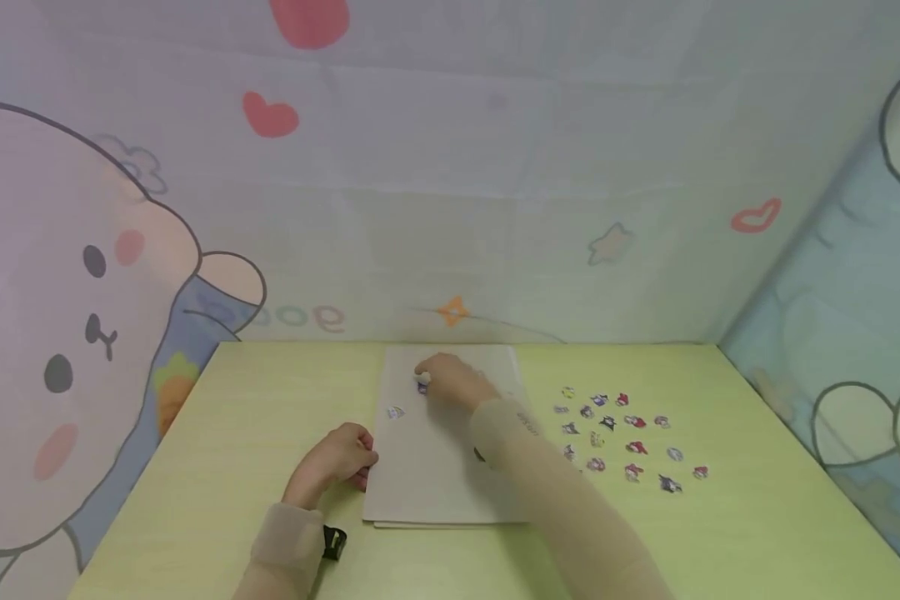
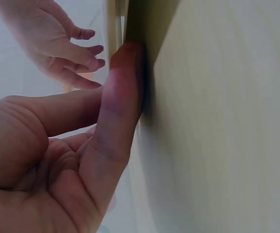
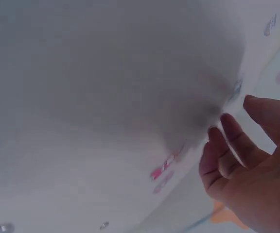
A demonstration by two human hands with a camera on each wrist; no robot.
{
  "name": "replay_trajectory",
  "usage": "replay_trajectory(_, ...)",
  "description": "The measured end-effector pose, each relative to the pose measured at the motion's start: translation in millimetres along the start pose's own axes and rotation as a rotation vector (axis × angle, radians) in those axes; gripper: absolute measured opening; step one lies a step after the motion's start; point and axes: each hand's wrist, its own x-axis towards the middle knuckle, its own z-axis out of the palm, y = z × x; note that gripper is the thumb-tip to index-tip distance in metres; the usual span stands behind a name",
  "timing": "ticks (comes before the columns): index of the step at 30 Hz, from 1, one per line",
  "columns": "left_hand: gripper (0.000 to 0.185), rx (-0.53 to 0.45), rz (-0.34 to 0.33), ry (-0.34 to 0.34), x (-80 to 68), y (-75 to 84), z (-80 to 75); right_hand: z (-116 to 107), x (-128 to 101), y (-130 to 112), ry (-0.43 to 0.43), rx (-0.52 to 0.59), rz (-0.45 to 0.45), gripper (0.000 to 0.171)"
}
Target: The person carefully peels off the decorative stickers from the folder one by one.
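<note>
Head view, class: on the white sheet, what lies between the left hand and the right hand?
One small sticker lies on the white sheet, between the left hand at its edge and the right hand; the head view shows it.

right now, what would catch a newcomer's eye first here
Probably the right hand pressing a small sticker onto the far part of the white sheet in the middle of the yellow-green table, while the left hand steadies the sheet's left edge. Next, the cluster of loose stickers to the right of the sheet, and the big cartoon bunny on the left wall.
</note>
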Motion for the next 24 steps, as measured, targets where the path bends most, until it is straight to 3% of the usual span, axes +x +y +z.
replay_trajectory(6,0.008,-0.009,0.019,-0.012,-1.1,-2.5,3.3,11.6,-3.8,0.1,-0.054,-0.012,0.069,0.041)
replay_trajectory(15,0.006,-0.021,0.023,-0.009,-1.4,-0.4,0.1,18.6,2.1,-0.6,0.0,-0.027,0.074,0.036)
replay_trajectory(24,0.006,-0.015,0.028,-0.006,-2.4,-0.5,-0.9,20.1,4.3,-5.0,-0.004,-0.061,0.086,0.042)
